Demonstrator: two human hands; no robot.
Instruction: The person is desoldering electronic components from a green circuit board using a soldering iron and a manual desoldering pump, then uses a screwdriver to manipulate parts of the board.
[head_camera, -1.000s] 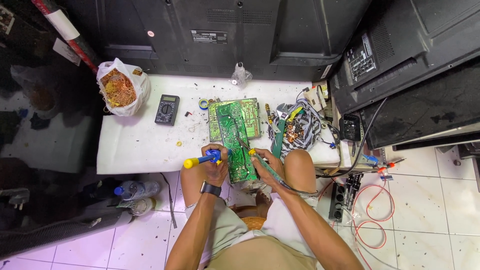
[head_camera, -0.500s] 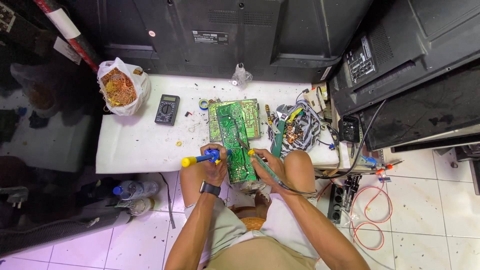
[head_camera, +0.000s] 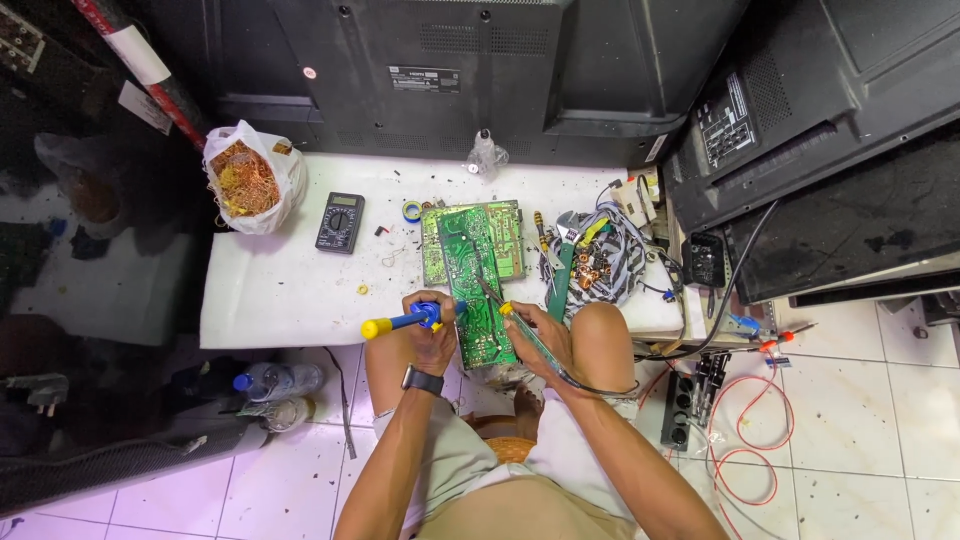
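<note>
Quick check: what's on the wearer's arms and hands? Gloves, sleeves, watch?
Both hands are bare, with no gloves. The left hand has a dark watch with a black strap on its wrist. The right hand wears nothing visible, neither ring nor band. Both forearms are uncovered, with no sleeves reaching them. No markings or cables on either arm.

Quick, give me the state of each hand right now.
Left hand: closed on the blue and yellow desoldering pump.
Right hand: closed on the soldering iron, over the green circuit board.
</note>
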